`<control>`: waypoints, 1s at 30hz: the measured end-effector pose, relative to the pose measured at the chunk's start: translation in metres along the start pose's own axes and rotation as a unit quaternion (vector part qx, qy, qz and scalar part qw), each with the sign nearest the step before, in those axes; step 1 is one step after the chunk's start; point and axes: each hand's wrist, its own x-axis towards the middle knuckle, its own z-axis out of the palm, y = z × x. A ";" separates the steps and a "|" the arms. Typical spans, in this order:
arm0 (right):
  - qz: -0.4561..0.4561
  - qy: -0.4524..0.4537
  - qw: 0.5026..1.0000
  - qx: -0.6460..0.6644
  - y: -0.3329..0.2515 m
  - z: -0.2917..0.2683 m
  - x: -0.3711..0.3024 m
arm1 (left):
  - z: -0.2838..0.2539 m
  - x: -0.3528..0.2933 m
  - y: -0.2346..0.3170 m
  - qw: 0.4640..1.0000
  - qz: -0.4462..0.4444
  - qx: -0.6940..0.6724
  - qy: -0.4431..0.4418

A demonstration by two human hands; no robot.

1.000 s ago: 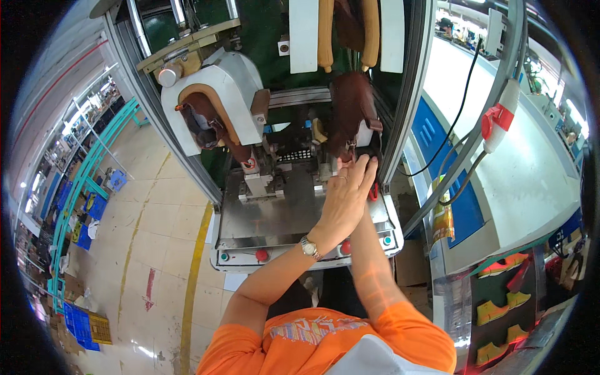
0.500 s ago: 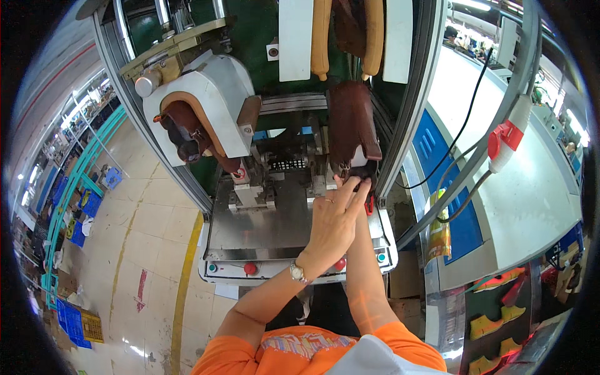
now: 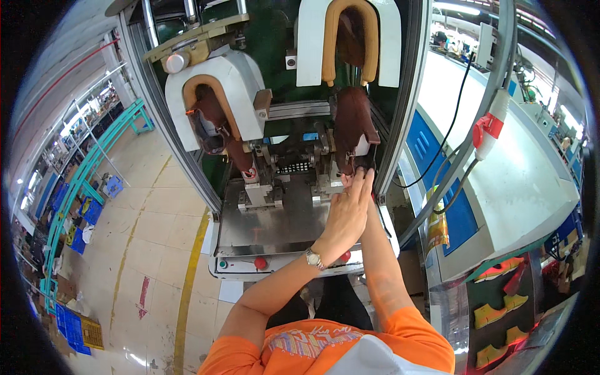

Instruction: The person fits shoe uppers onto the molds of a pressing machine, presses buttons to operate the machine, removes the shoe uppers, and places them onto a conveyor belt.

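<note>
A brown leather shoe upper [image 3: 354, 119] hangs over the right-hand mould of the machine, its lower end pointing toward me. At that end is my left hand [image 3: 345, 219], back up, with a watch on the wrist and its fingers closed on the upper's lower edge. My right hand [image 3: 372, 215] lies beneath and beside it at the same spot; its fingers are mostly hidden behind the left hand. In the left clamp, a white block with a tan padded lining [image 3: 234, 112], sits another dark brown upper [image 3: 212, 125].
Above the right mould is a white U-shaped clamp [image 3: 390, 50] with tan padding. Red buttons [image 3: 260, 263] line the machine's front panel. A metal post with a red-and-white plug [image 3: 489, 128] stands to the right. Yellow shoes [image 3: 489, 315] lie on a rack at lower right.
The view has shifted, so the machine appears farther right on the left side. Both hands stay together at the lower end of the right upper.
</note>
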 end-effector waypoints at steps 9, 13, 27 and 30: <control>-0.076 -0.031 0.990 -0.112 -0.021 0.016 -0.061 | -0.010 -0.006 -0.014 0.999 0.037 -0.040 0.004; -0.269 0.248 0.837 -0.406 -0.013 -0.105 -0.079 | -0.007 0.002 -0.004 0.997 0.063 -0.052 -0.010; -0.010 0.351 0.719 -0.600 0.005 -0.171 -0.169 | 0.009 0.002 -0.020 0.998 0.048 -0.038 0.014; -0.071 0.365 0.702 -0.607 0.013 -0.164 -0.175 | 0.018 0.025 -0.033 0.998 0.032 0.002 0.051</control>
